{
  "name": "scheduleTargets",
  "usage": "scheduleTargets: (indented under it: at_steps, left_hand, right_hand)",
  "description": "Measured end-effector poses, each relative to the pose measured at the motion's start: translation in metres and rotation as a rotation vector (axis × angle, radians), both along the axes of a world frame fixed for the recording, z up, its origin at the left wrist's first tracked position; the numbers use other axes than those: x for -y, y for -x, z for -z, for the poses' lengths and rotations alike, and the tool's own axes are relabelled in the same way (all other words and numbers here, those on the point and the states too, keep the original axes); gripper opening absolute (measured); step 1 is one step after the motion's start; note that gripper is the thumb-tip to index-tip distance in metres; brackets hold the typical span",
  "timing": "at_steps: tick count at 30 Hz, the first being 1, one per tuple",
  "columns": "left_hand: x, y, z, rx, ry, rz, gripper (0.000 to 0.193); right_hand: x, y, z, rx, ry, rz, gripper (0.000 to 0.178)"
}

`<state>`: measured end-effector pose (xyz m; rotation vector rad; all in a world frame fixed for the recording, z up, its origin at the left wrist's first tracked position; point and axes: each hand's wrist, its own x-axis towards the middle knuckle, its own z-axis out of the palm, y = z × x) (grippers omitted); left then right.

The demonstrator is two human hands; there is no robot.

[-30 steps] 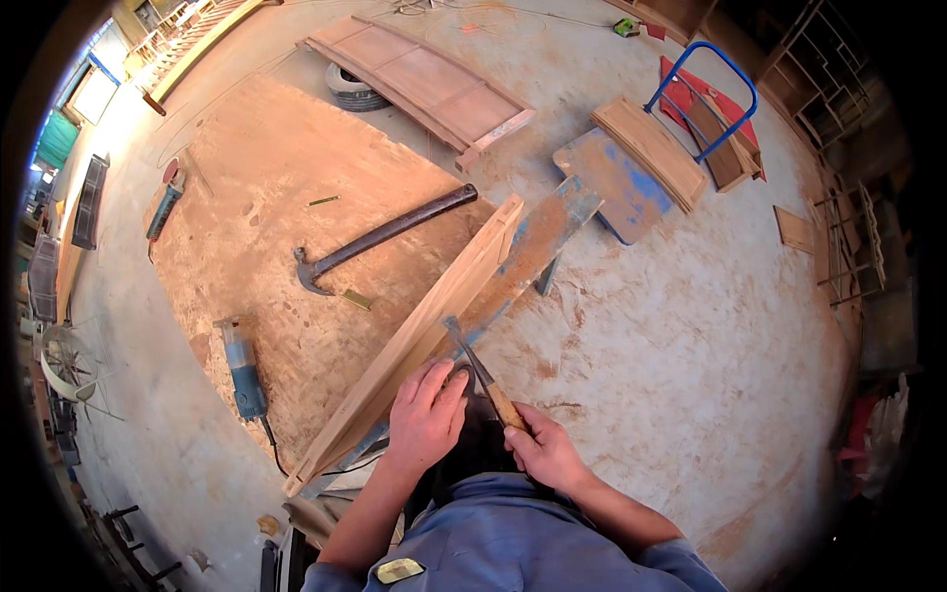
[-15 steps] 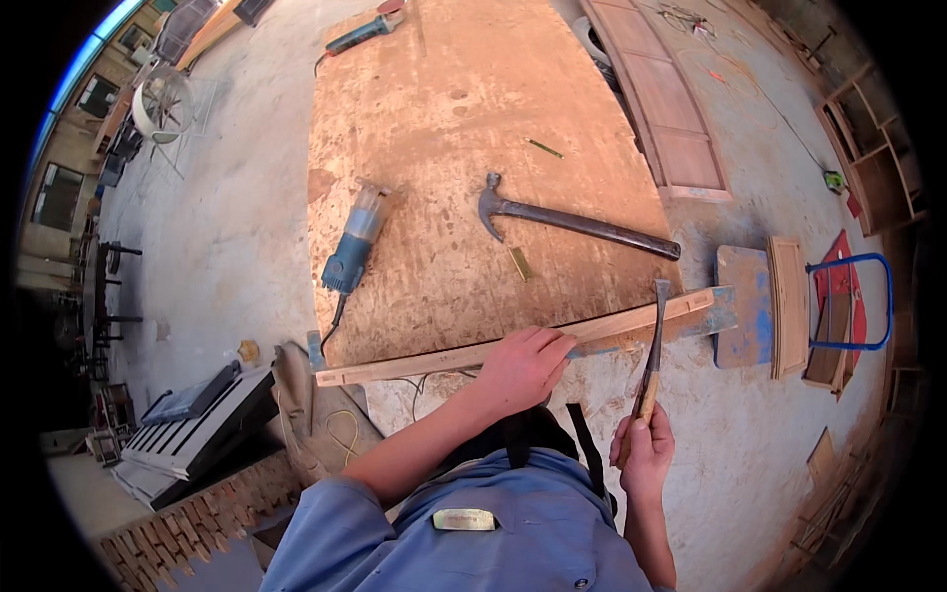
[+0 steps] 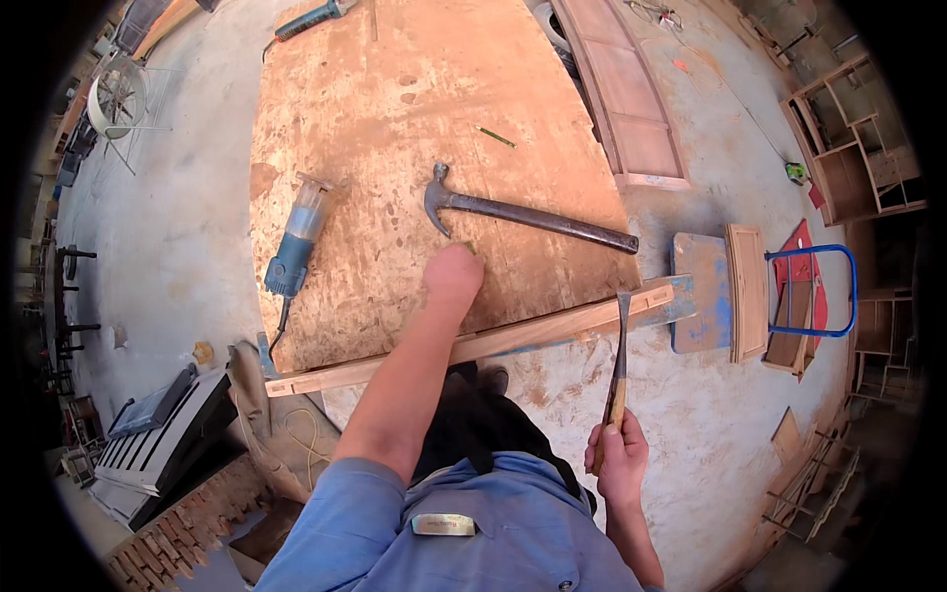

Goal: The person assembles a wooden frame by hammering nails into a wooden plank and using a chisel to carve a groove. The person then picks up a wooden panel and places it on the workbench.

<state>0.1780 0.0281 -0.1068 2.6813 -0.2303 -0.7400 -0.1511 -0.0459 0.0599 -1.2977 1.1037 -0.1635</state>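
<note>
"Two hands on my remote feed; which step do I log?"

"A reach, I judge; the left hand (image 3: 454,274) is down over the bench (image 3: 365,197), just below the claw of the hammer (image 3: 543,221); its fingers are hidden from me, so I cannot tell whether it grips anything."

"And the right hand (image 3: 618,459)?"

"Closed around the wooden handle of the chisel (image 3: 620,370), blade pointing away from the body; its tip overlaps the right end of the wooden rail (image 3: 533,329) in my view; contact unclear."

"Where does the rail lie?"

"Along the bench's near edge, passing below the left forearm (image 3: 404,395)."

"Next move?"

"I judge it calls for a sure finger hold on the left, if anything lies there; I would keep the chisel's edge well clear of that forearm meanwhile."
</note>
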Motion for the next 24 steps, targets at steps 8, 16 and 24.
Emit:
scheduleTargets:
  at_steps: [8,16,24]
  left_hand:
    - [0.001,0.002,0.014,0.062,0.205,-0.086,0.035]
    - [-0.15,0.048,-0.08,-0.266,1.023,-0.764,0.014]
    - [-0.272,0.158,-0.079,0.049,1.1,-1.501,0.009]
  right_hand:
    - [0.011,-0.037,-0.01,0.042,-0.043,-0.081,0.03]
    - [0.051,-0.089,0.011,0.022,-0.155,-0.34,0.031]
    - [0.049,-0.143,0.045,0.122,-0.111,-0.66,0.022]
